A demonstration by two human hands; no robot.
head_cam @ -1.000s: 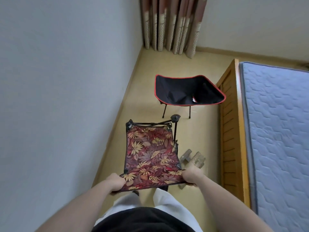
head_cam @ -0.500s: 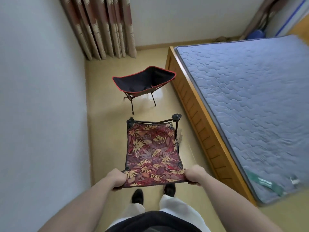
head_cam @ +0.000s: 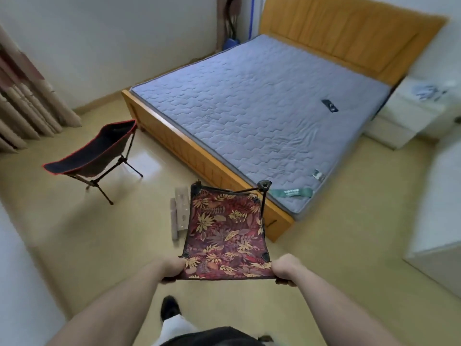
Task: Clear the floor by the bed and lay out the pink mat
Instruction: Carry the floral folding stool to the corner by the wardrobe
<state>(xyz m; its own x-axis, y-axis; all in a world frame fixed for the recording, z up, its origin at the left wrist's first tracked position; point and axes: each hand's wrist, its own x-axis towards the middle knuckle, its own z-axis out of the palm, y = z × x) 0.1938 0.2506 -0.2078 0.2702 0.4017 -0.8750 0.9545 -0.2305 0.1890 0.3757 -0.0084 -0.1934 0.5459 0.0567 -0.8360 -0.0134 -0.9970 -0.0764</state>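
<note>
I hold a small folding stool (head_cam: 225, 231) with a dark red seat printed with golden leaves, lifted off the floor in front of me. My left hand (head_cam: 172, 267) grips its near left corner and my right hand (head_cam: 287, 269) grips its near right corner. Black frame rods stick up at the stool's far edge. A black folding camp chair (head_cam: 96, 156) with red trim stands on the floor left of the bed (head_cam: 249, 116). No pink mat is in view.
Two pale blocks (head_cam: 179, 211) lie on the yellow floor beside the bed's wooden corner. Curtains (head_cam: 22, 106) hang at the far left. A white cabinet (head_cam: 436, 221) stands at the right, a white nightstand (head_cam: 411, 113) by the headboard. A dark phone (head_cam: 329, 105) lies on the mattress.
My view has swung to the right, bringing the whole bed, the headboard and the white furniture into sight. Both hands keep the same grip on the stool.
</note>
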